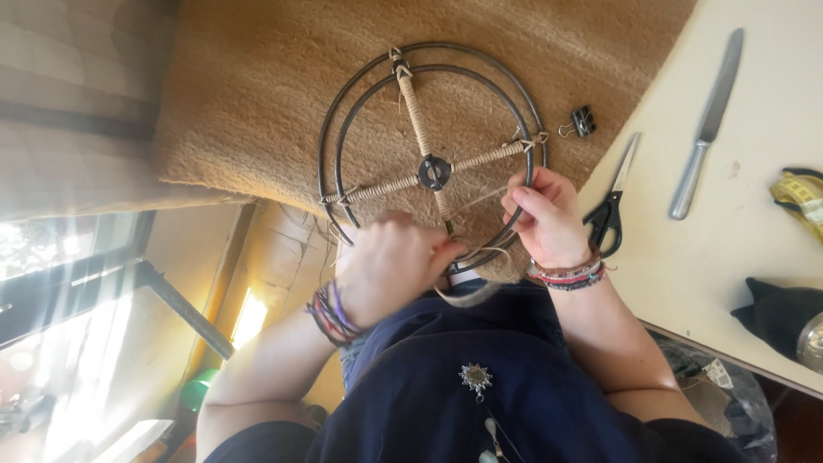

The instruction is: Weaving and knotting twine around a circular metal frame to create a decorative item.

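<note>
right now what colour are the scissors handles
Black. The scissors lie on the pale table beside the right hand, clearest in the head view.

Cream table [729, 249], sunlit window [60, 257], perhaps floor

Navy top, star brooch [475, 376], beaded bracelets [569, 274].

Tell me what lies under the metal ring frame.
A brown fibre mat lies under the ring frame. Whatever is beneath the mat is covered; the hands hide the frame's near rim.
</note>
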